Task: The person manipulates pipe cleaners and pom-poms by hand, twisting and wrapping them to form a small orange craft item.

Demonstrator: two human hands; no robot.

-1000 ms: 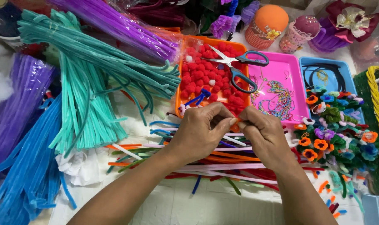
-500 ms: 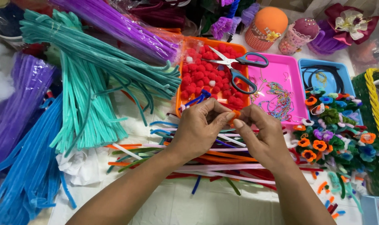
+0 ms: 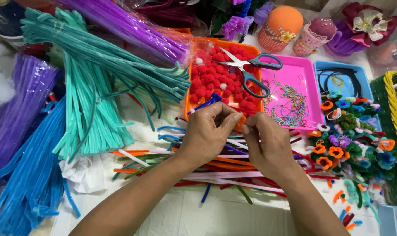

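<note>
My left hand and my right hand meet fingertip to fingertip over a loose pile of mixed pipe cleaners. Pinched between them is a small orange pipe cleaner piece. A blue pipe cleaner sticks up from behind my left hand's fingers. Just beyond the hands stands an orange tray of red pom-poms with blue-handled scissors lying across it.
Teal pipe cleaner bundles, purple ones and blue ones fill the left. A pink tray with beaded chains, a blue tray, small pipe cleaner flowers and a green-yellow basket lie right.
Both hands have shifted slightly while working the small orange piece between the fingertips; the blue pipe cleaner end has moved a little. Nothing else has moved.
</note>
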